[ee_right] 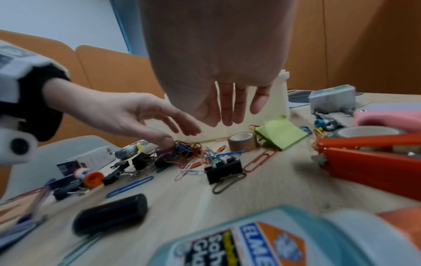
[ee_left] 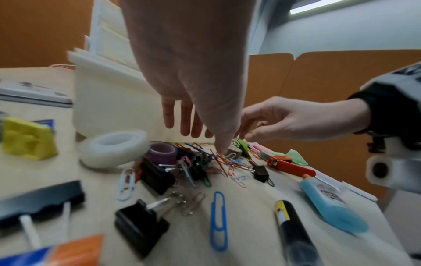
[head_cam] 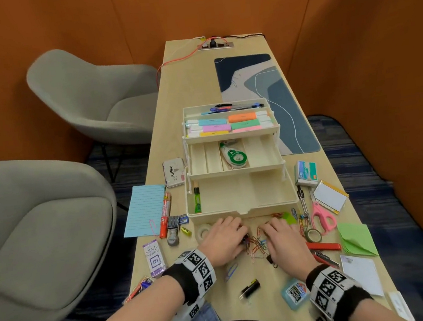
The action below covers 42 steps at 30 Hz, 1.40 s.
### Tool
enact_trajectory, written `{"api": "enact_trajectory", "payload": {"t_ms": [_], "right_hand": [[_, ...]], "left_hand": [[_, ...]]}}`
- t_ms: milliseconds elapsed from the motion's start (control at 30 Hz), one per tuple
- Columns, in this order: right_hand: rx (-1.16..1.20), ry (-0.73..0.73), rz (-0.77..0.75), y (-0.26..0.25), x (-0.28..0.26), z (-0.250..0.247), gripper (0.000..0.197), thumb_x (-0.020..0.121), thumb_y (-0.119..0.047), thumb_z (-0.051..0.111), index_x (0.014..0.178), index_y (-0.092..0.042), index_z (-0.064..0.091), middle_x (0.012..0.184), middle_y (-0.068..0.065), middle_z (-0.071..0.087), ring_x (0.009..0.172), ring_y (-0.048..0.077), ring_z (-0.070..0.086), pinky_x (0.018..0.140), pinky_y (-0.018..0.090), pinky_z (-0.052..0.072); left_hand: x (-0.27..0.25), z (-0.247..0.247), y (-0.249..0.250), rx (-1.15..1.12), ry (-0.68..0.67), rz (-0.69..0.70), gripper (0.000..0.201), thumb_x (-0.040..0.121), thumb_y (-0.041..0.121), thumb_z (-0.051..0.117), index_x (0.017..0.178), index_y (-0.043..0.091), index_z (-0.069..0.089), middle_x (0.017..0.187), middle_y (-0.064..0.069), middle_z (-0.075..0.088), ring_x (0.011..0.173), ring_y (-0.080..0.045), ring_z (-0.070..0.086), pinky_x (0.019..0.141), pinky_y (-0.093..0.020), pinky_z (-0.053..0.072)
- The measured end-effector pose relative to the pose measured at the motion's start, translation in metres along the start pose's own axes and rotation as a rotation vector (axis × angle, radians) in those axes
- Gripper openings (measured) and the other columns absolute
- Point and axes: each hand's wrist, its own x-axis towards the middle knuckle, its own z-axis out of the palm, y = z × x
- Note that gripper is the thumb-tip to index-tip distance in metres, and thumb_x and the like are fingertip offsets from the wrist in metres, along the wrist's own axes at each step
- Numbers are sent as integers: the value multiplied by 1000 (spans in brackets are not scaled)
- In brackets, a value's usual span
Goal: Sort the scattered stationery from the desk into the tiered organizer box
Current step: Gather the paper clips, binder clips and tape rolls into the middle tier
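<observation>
We are working over the heap of paper clips lying on the surface just in front of the organizer box, between our two hands. These clips are looking light, thin and springy, and they are tangling into each other, so we are judging that they will come up in a clump rather than singly, and that loose ones will slip off flat fingers. Raking them together and pinching the bundle from both sides seems the surest hold. The black binder clips mixed among them are stiffer and bulkier and are best taken by the body.

Our left hand is hanging over the heap with fingers extended and slightly spread, gripping nothing; its thumb tip is touching down on the orange clips. Our right hand is likewise released, fingers straight and pointing down toward the surface, holding nothing, near the brown tape roll and the green sticky notes.
</observation>
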Motion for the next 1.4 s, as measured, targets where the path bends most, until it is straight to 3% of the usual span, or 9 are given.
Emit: {"api": "enact_trajectory", "payload": {"t_ms": [167,333,500,667,833,933,1067,1267,1400], "right_hand": [[102,-83,6,-2,-9,-2,20,89,-19,50,109,-16,51,109,0,49,91,19,53,67,23,34],[30,-188,-40,10,-24,8,27,87,-22,52,113,-14,52,111,3,47,99,21,49,75,28,42],[20,-126,-74,6,-24,16,16,87,-14,57,103,-11,57,102,5,54,92,23,55,72,31,46],[56,-54,-104,5,-22,6,17,88,-29,56,99,-17,54,95,-4,46,81,13,44,68,21,36],[338,51,4,4,-14,-12,17,80,-23,65,85,-19,50,95,-4,46,89,13,46,76,24,39],[493,44,96,3,-5,-14,13,80,-21,66,83,-17,54,88,-4,56,83,13,52,71,23,40],[606,39,263,1,7,-14,10,85,-22,62,84,-14,57,78,-6,59,74,9,54,63,20,39],[626,19,384,0,12,-10,11,93,-18,47,89,-12,55,80,2,59,77,20,54,65,29,36],[888,43,511,-2,17,-11,24,97,-19,33,83,-7,50,80,12,57,73,24,52,62,32,40]], "left_hand": [[16,-2,7,8,-62,0,27,91,13,52,118,13,53,116,-10,53,106,-27,50,90,-38,37],[24,-7,3,-163,15,-62,19,96,18,47,109,9,57,105,-9,59,95,-29,58,75,-39,45],[13,-9,-8,-282,152,-96,27,99,26,43,117,13,58,107,-4,60,93,-25,61,79,-41,51],[-22,-11,-24,-236,195,-104,21,98,22,44,110,13,57,102,-2,58,92,-20,57,76,-32,47],[-36,-4,-16,-49,0,-1,35,90,36,55,117,13,51,118,-5,48,109,-22,44,87,-35,37],[-27,-2,-8,38,-74,16,36,88,26,57,120,12,49,123,-9,47,111,-25,42,91,-38,34],[-16,-3,-6,95,-95,19,30,90,14,51,119,8,51,120,-11,51,107,-27,46,90,-37,35],[-10,-3,-9,92,-72,52,31,94,20,45,122,5,48,122,-12,51,109,-26,47,94,-37,35],[-11,-2,-10,88,-49,46,31,96,22,42,122,5,46,123,-13,50,109,-25,47,93,-37,35]]}}
